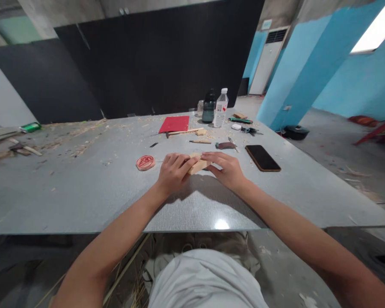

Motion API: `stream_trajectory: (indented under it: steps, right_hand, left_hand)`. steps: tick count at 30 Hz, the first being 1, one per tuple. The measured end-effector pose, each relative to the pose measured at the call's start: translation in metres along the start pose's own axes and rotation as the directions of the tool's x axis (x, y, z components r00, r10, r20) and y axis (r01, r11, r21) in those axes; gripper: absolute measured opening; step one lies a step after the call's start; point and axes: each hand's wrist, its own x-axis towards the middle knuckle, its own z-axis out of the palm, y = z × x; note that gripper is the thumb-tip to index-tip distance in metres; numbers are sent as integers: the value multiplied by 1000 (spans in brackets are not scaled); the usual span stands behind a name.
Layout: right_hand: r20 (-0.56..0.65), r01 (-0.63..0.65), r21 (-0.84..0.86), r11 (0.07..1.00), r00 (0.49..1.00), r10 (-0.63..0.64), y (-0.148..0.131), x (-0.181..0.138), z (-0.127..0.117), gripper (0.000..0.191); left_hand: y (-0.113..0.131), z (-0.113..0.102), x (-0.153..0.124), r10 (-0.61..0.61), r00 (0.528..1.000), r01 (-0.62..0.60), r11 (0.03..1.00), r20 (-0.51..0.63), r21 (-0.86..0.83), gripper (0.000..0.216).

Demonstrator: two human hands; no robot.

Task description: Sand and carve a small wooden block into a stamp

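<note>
A small pale wooden block (199, 164) lies on the grey table (83, 188) in front of me. My left hand (175, 171) is curled over its left end, fingers closed on it. My right hand (226, 169) presses on its right end with the fingers bent around it. A round pinkish carved disc (145, 162) lies just left of my left hand. A black phone (262, 158) lies to the right of my right hand.
Farther back lie a red sheet (174, 124), carving tools (200, 141), a dark jar (208, 107) and a water bottle (220, 108). Wood shavings and tools are scattered at the far left (22, 147). The table's near edge runs just below my forearms.
</note>
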Motion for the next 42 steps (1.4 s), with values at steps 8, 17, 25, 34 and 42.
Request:
stream_trajectory:
  steps: [8,17,25,34,42]
  right_hand:
    - [-75,-22,-44,999,997,18,-4,-2,-10,26]
    - [-79,-45,99,994,995,53,-5,-5,-5,28]
    - [126,-210,104,972,972,196,-4,-11,8,34]
    - [142,-299,-290,909,926,350,28,-2,-12,43]
    - [337,-283,-665,691,712,616,58,-9,-30,44]
  left_hand:
    - [-9,8,0,-192,972,172,974,-133,-149,64]
    - [-13,8,3,-173,982,128,901,-73,-414,36]
    - [3,4,7,-131,988,156,798,84,-582,30]
    - [-8,6,2,-139,981,175,936,136,-307,31]
    - [-12,10,0,-271,936,318,925,224,-207,25]
